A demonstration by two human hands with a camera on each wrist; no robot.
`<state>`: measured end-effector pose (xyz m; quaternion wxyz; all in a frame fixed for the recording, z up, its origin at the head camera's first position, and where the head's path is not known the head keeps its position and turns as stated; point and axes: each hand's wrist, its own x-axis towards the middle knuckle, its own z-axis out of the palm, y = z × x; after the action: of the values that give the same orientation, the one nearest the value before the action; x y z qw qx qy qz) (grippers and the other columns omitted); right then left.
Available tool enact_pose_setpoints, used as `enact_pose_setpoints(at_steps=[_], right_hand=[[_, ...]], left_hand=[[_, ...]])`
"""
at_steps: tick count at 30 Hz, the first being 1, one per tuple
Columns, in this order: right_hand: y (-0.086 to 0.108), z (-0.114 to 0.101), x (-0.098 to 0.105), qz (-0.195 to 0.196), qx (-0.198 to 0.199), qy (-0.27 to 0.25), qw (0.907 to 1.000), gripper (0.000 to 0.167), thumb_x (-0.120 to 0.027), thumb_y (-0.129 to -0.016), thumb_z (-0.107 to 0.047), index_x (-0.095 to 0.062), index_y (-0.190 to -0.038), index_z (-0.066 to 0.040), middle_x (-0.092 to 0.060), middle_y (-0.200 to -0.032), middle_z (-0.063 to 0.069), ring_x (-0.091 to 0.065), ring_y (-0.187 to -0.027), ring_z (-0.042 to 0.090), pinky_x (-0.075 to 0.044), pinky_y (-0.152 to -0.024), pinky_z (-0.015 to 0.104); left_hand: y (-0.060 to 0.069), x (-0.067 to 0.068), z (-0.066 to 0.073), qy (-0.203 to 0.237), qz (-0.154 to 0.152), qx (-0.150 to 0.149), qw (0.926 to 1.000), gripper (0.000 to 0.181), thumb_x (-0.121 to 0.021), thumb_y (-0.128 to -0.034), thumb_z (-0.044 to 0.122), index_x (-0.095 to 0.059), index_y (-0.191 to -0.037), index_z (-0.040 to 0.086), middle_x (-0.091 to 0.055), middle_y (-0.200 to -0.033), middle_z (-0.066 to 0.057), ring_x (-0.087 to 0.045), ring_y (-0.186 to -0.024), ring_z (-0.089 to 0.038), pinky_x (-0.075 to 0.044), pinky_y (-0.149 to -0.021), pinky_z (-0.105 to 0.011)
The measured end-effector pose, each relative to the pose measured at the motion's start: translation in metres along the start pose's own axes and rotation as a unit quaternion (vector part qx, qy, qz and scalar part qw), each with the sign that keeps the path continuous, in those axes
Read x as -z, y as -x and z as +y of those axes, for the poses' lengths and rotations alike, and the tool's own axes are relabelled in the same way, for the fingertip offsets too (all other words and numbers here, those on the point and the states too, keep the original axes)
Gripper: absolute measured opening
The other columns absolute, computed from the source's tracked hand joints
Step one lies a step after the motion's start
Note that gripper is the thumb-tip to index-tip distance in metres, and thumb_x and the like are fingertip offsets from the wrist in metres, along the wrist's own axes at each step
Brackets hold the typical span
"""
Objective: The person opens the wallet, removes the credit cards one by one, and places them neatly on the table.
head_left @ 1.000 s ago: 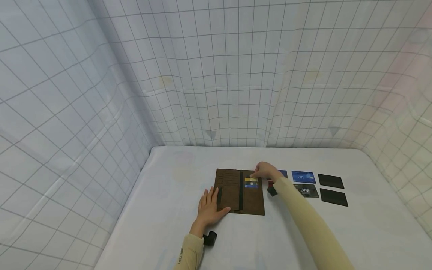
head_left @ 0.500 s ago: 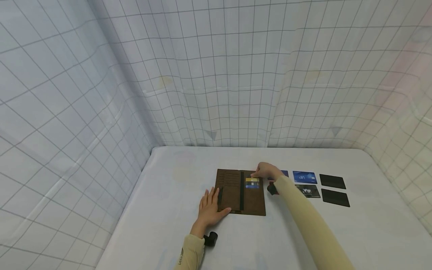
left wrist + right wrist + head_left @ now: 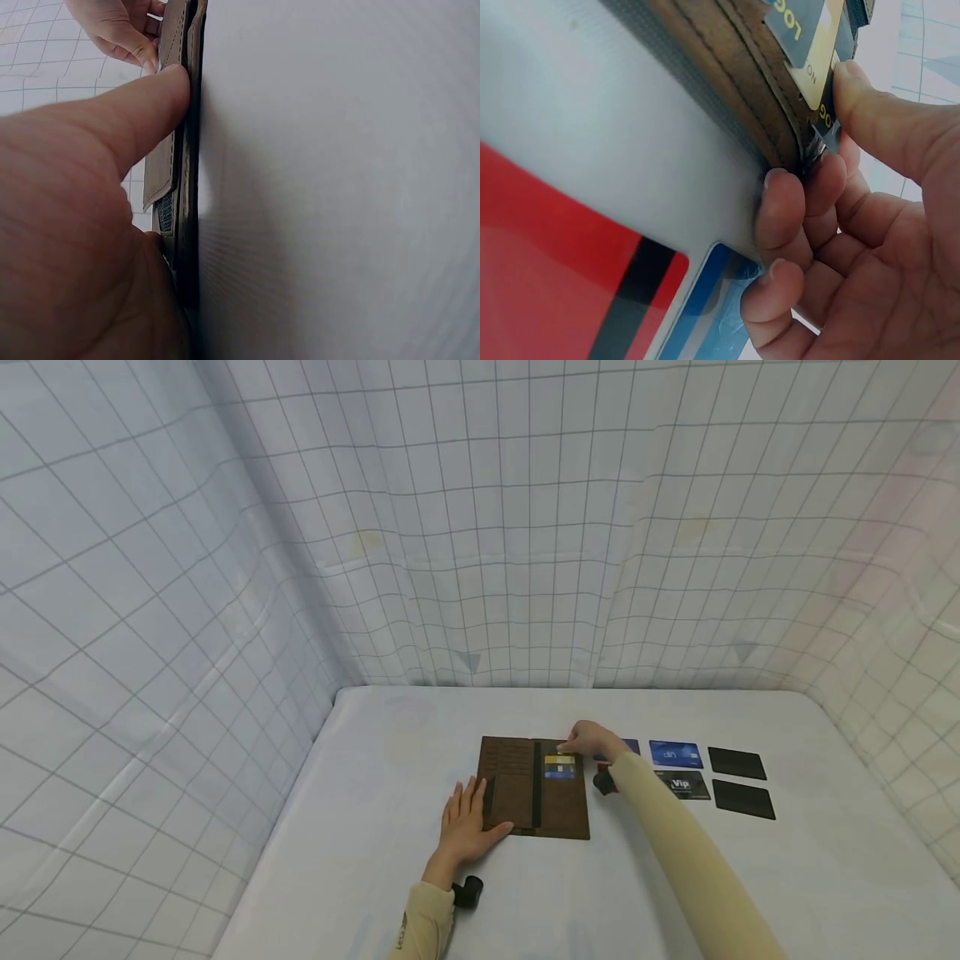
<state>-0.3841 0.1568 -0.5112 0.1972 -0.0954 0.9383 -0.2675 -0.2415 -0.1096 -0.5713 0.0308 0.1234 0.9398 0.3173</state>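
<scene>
Wallet: we judge it soft; hold edges.
Card: likely stiff, slick; pinch rim.
Left hand: fingers spread.
Right hand: pinching card.

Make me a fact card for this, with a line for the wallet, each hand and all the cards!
Wallet: brown, open on the white table
Left hand: spread over the wallet's lower left edge
Right hand: at the wallet's upper right, thumb on a card
Cards in wallet: several, overlapping, right half
Loose cards: blue card, black Vip card, two black cards; red card and second blue card, both partly hidden
</scene>
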Motion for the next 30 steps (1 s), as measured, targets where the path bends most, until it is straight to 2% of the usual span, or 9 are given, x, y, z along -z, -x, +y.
enact_pose_setpoints(at_steps=[7, 11, 18, 25, 30], right_hand=[[-0.001, 0.004, -0.003, 0.016, 0.009, -0.004, 0.9998, 0.026, -0.064, -0.091, -0.027, -0.064, -0.079, -0.004, -0.053, -0.075, 0.002, -0.046, -0.068, 0.017, -0.038, -0.060, 0.030], [-0.003, 0.005, -0.005, 0.025, 0.000, -0.013, 0.9996, 0.026, -0.065, -0.091, -0.028, -0.064, -0.082, -0.004, -0.057, -0.079, 0.003, -0.049, -0.071, 0.018, -0.041, -0.063, 0.032], [-0.005, 0.008, -0.008, 0.036, -0.014, -0.023, 0.9990, 0.025, -0.067, -0.089, -0.028, -0.068, -0.085, -0.004, -0.060, -0.080, 0.004, -0.052, -0.074, 0.019, -0.044, -0.069, 0.035], [-0.006, 0.008, -0.010, 0.060, -0.016, -0.011, 0.9980, 0.025, -0.068, -0.089, -0.029, -0.068, -0.086, -0.004, -0.060, -0.080, 0.003, -0.050, -0.072, 0.018, -0.042, -0.064, 0.033], [-0.005, 0.006, -0.010, 0.078, -0.019, -0.015, 0.9967, 0.025, -0.066, -0.090, -0.029, -0.067, -0.084, -0.005, -0.058, -0.077, 0.003, -0.048, -0.067, 0.017, -0.039, -0.058, 0.031]], left_hand=[[-0.001, 0.000, 0.000, -0.005, 0.003, 0.000, 1.0000, 0.091, -0.059, -0.0870, 0.055, -0.021, -0.148, -0.001, -0.013, -0.153, -0.023, -0.001, -0.139, -0.042, -0.003, -0.107, -0.056], [-0.001, 0.000, 0.001, -0.011, -0.004, 0.011, 0.9999, 0.089, -0.061, -0.0873, 0.051, -0.020, -0.149, 0.001, -0.013, -0.154, -0.021, -0.002, -0.139, -0.041, -0.004, -0.107, -0.055], [-0.003, -0.002, -0.002, -0.004, -0.001, 0.005, 1.0000, 0.089, -0.061, -0.0870, 0.050, -0.020, -0.149, 0.000, -0.012, -0.153, -0.022, -0.001, -0.139, -0.041, -0.003, -0.107, -0.055], [-0.004, -0.007, -0.007, -0.006, 0.009, -0.003, 0.9999, 0.090, -0.060, -0.0869, 0.052, -0.020, -0.149, 0.002, -0.013, -0.154, -0.020, -0.001, -0.139, -0.041, -0.003, -0.107, -0.055], [-0.003, -0.005, -0.004, -0.002, 0.008, 0.001, 1.0000, 0.090, -0.059, -0.0869, 0.053, -0.021, -0.149, 0.001, -0.013, -0.154, -0.021, 0.000, -0.140, -0.040, -0.001, -0.107, -0.054]])
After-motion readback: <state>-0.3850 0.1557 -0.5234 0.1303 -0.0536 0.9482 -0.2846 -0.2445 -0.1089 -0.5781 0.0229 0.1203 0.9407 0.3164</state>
